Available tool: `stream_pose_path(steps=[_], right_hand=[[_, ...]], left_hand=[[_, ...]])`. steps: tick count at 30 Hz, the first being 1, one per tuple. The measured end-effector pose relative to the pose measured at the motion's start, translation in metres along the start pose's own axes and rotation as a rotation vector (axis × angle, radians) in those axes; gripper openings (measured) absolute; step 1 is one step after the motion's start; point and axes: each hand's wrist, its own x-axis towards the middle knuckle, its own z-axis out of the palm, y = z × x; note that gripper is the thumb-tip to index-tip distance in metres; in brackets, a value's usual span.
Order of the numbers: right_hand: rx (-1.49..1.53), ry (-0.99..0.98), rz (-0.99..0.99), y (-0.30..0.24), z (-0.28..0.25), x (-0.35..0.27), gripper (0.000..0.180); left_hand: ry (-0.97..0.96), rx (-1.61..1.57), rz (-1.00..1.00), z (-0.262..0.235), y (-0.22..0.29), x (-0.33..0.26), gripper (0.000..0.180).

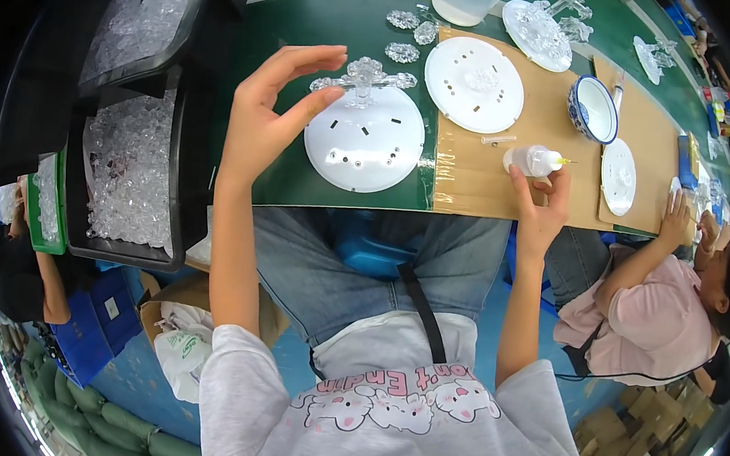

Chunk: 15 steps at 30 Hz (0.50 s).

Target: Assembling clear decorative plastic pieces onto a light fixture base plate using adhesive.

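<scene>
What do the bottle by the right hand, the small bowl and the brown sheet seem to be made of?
Bottle: probably plastic, smooth, its walls cloudy and whitish.
Bowl: likely glazed ceramic, judging by its shiny white inside and blue-patterned outside.
Brown sheet: apparently cardboard, matt, given its plain tan face.

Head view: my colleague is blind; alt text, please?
A person's right hand touches a small yellow-tipped bottle over cardboard; the open left hand is near a clear ornament at the far edge of a white disc on a green table.
</scene>
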Motion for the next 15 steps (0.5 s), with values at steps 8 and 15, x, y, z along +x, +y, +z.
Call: stream_pose_path(steps=[8, 15], right_hand=[[0.15, -0.2, -0.178, -0.031, -0.003, -0.021, 0.042], [0.165, -0.472, -0.244, -0.079, 0.031, -0.035, 0.055]], left_hand=[[-0.002, 0.185, 0.155, -0.004, 0.011, 0.008, 0.028], [-0.085, 0.224, 0.263, 0.001, 0.017, 0.021, 0.031]])
